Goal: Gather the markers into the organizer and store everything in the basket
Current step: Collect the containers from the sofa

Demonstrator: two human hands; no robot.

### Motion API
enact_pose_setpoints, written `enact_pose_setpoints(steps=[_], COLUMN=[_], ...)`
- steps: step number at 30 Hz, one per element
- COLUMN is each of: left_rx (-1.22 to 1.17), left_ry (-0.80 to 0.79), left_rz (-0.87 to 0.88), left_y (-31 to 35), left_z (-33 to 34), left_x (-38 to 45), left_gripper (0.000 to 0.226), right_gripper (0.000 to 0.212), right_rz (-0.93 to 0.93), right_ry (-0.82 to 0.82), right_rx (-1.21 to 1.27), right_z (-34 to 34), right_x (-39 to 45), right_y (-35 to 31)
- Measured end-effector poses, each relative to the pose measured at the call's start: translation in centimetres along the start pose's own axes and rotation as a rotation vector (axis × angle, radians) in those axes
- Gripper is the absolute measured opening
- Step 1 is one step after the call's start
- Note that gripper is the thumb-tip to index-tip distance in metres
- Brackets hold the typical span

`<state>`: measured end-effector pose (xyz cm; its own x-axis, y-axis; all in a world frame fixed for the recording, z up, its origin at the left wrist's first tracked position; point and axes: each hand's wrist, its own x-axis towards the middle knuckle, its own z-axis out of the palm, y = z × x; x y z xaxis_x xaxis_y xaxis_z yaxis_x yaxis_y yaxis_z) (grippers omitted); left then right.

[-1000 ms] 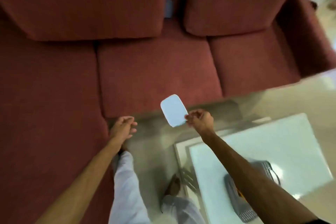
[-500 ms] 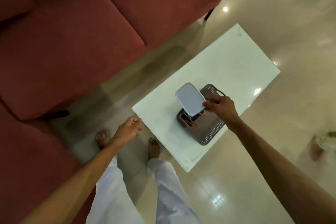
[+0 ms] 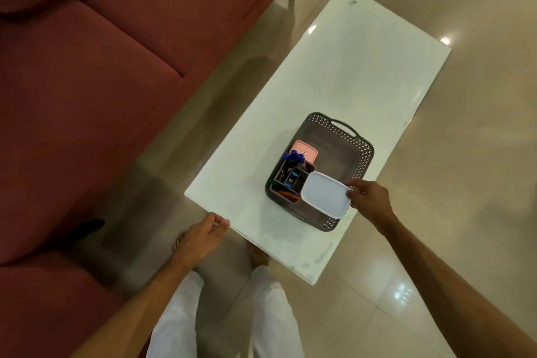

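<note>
A dark grey perforated basket (image 3: 360,154) with a handle stands on the white table (image 3: 348,73). Inside it at the left sits a grey organizer (image 3: 286,176) holding blue-capped markers (image 3: 293,157) and orange ones (image 3: 286,193), with a pink flat item (image 3: 305,152) behind it. My right hand (image 3: 369,199) pinches the edge of a white rounded-rectangle lid or box (image 3: 325,193), held flat over the basket's near part. My left hand (image 3: 203,234) hangs loosely curled at the table's near corner, holding nothing.
A dark red sofa (image 3: 101,81) fills the left side, close to the table. Glossy beige floor tiles (image 3: 465,183) surround the table. My bare feet and white trousers (image 3: 220,314) are below, between sofa and table.
The view turned from the sofa to the table. My right hand carried the white item from in front of the sofa to above the basket and lowered it. My left hand stayed empty.
</note>
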<state>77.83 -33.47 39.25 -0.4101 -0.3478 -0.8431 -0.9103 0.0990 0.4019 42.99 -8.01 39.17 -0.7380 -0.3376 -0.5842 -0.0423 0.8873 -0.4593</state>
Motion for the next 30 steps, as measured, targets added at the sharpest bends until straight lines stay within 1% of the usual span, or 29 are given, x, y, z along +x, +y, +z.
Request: enact_pose_setpoints(steps=[1,3,4,7,8,10,11,13,17,19,20,22,25,27,30], left_rx=[-0.007,-0.017,-0.02,-0.015,-0.006,-0.004,-0.001,0.017,-0.012,-0.031,-0.033,-0.033,-0.059,-0.083,-0.103], left_ry=[-0.005,-0.005,-0.004,0.025,0.031,0.039,0.044,0.049,0.051,0.048,0.047,0.044,0.049,0.05,0.051], left_rz=[0.0,-0.004,-0.002,0.008,0.012,0.01,-0.001,-0.028,-0.095,-0.129,-0.142,-0.148,-0.14,-0.132,-0.12], left_y=[0.0,0.6,1.1,2.1,2.0,1.5,1.2,0.8,-0.6,-1.5,-1.7,-1.8,-2.6,-3.2,-2.8], left_z=[0.2,0.2,0.2,0.4,0.4,0.4,0.4,0.2,-0.1,-0.1,0.1,0.3,0.9,1.2,1.5], left_x=[0.5,1.0,0.9,1.1,1.3,1.6,1.7,1.6,1.5,1.6,1.6,1.3,1.1,1.1,0.5], left_gripper=[0.087,0.085,0.076,0.036,0.029,0.024,0.023,0.023,0.029,0.029,0.028,0.027,0.025,0.03,0.031], right_gripper=[0.03,0.04,0.045,0.056,0.056,0.045,0.038,0.037,0.059,0.067,0.069,0.071,0.075,0.077,0.074], right_rz=[0.0,0.013,0.022,0.046,0.049,0.056,0.067,0.071,0.03,-0.018,-0.044,-0.079,-0.053,-0.031,-0.038], right_ry=[0.013,0.048,0.066,0.098,0.106,0.123,0.124,0.094,-0.104,-0.132,-0.147,-0.228,-0.364,-0.387,-0.35], right_rx=[-0.021,-0.041,-0.033,-0.038,-0.048,-0.073,-0.08,-0.104,-0.255,-0.318,-0.336,-0.364,-0.454,-0.489,-0.52], right_z=[0.8,2.3,2.7,3.5,3.7,3.9,4.0,4.4,5.5,6.1,6.4,7.4,9.0,9.3,8.8], right_x=[0.3,0.8,1.1,2.3,2.7,3.1,3.3,3.5,3.3,3.0,2.9,2.7,2.3,2.0,2.1], right_y=[0.0,0.1,0.1,1.4,2.0,2.6,2.8,3.0,3.2,2.7,2.2,1.5,1.2,1.2,1.0])
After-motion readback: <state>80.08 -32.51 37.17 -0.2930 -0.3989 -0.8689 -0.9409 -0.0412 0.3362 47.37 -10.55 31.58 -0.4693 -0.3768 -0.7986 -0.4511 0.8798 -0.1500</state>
